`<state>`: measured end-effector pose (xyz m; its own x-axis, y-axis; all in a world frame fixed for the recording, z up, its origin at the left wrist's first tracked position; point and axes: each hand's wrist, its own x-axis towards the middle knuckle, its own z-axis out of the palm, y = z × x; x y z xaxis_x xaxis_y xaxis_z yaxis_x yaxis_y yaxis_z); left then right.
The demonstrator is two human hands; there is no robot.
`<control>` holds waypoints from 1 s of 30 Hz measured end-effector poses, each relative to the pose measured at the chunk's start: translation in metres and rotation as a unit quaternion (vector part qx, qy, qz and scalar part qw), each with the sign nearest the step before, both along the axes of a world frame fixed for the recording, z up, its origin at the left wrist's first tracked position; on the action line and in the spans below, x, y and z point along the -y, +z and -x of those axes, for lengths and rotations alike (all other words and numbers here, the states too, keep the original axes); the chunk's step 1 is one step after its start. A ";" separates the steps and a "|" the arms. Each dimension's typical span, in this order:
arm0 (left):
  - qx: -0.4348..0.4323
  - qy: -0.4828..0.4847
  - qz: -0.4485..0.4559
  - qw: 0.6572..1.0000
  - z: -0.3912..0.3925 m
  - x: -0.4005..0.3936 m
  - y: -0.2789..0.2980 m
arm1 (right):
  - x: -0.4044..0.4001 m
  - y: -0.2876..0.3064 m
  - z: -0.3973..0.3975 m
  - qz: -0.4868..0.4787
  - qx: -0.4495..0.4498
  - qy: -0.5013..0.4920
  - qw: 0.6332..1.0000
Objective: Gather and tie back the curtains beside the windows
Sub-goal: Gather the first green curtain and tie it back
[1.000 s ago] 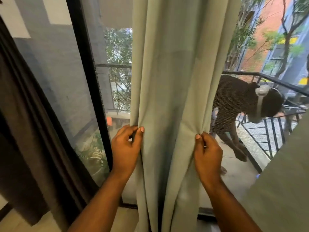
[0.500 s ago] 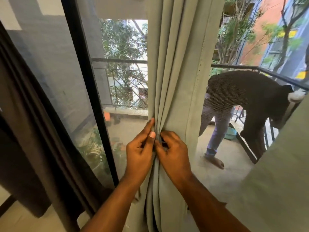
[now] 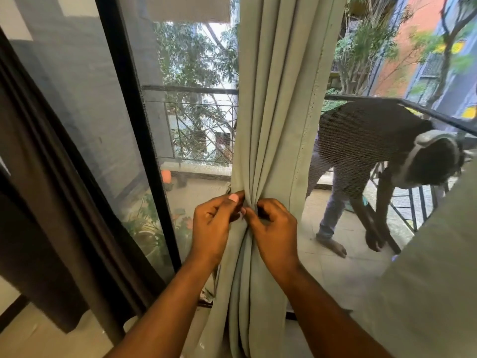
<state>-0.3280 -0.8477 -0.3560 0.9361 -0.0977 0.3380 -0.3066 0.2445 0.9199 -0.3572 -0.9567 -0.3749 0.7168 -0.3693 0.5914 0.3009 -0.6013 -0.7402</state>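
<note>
A pale green curtain hangs down the middle of the view in front of the window, bunched into narrow folds at waist height. My left hand pinches the folds from the left side, thumb on the front of the cloth. My right hand grips the same bunch from the right, fingers curled into the folds. The two hands touch at the gathered point. A dark brown curtain hangs at the far left. Another pale green curtain fills the lower right corner.
A black window frame post stands left of the gathered curtain. Beyond the mesh screen lies a tiled balcony with a metal railing, potted plants, and a person bent over at the right.
My hands have come together from the curtain's two edges, gathering the wide cloth into a narrow bunch. The window and the balcony now show on both sides of it.
</note>
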 end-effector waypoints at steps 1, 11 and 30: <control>0.012 0.001 -0.004 1.000 0.000 0.000 0.001 | 0.001 0.001 0.000 -0.002 0.002 0.010 1.000; 0.084 0.029 -0.120 0.989 -0.020 0.012 0.000 | 0.024 -0.001 0.000 -0.078 -0.043 0.206 0.975; 0.052 -0.005 -0.057 0.997 -0.008 0.011 -0.008 | 0.039 0.005 -0.037 -0.363 -0.122 0.228 0.895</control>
<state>-0.3195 -0.8590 -0.3640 0.8950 -0.1506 0.4198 -0.4002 0.1441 0.9050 -0.3199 -0.9959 -0.3695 0.9660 -0.2295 0.1193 0.1687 0.2095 -0.9631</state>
